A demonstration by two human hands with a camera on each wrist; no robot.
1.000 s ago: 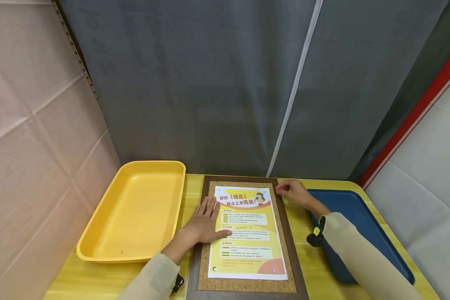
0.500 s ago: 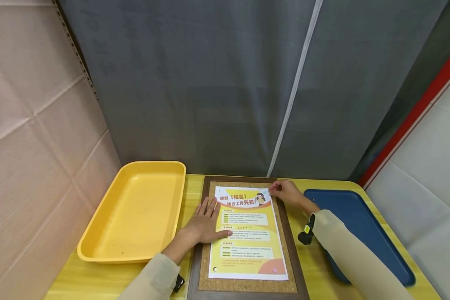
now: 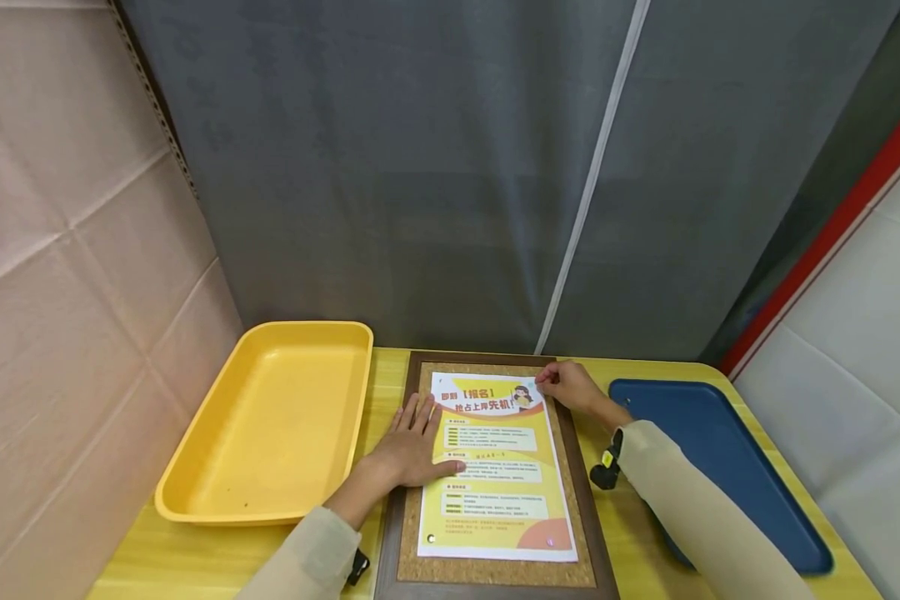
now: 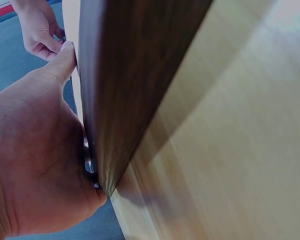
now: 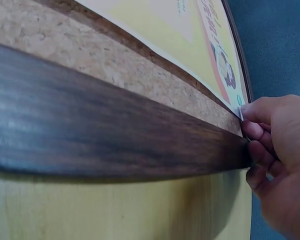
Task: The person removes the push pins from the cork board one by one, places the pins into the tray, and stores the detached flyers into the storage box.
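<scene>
A yellow printed poster [image 3: 495, 500] lies on a framed cork board [image 3: 495, 572], with small thumbtacks at its lower left [image 3: 431, 538] and lower right [image 3: 550, 542] corners. Spread across the poster's left edge and the frame, my left hand [image 3: 412, 450] presses flat, its thumb on the paper. At the top right corner, my right hand [image 3: 573, 386] pinches a tiny pale thing, apparently a thumbtack [image 5: 241, 114], mostly hidden by the fingers. The right wrist view shows the thumb tip touching the paper corner, the other fingers curled by the dark frame [image 5: 115, 125].
A yellow tray [image 3: 270, 417] stands left of the board on the wood-grain table [image 3: 390, 375]. A blue tray [image 3: 727, 467] is on the right, partly under my right sleeve. A grey curtain [image 3: 405, 167] closes off the back, with pale cloth walls [image 3: 82, 292] at the sides.
My right hand has moved left from the frame's outer edge onto the poster's top right corner, and now stays there. My left hand has kept its place.
</scene>
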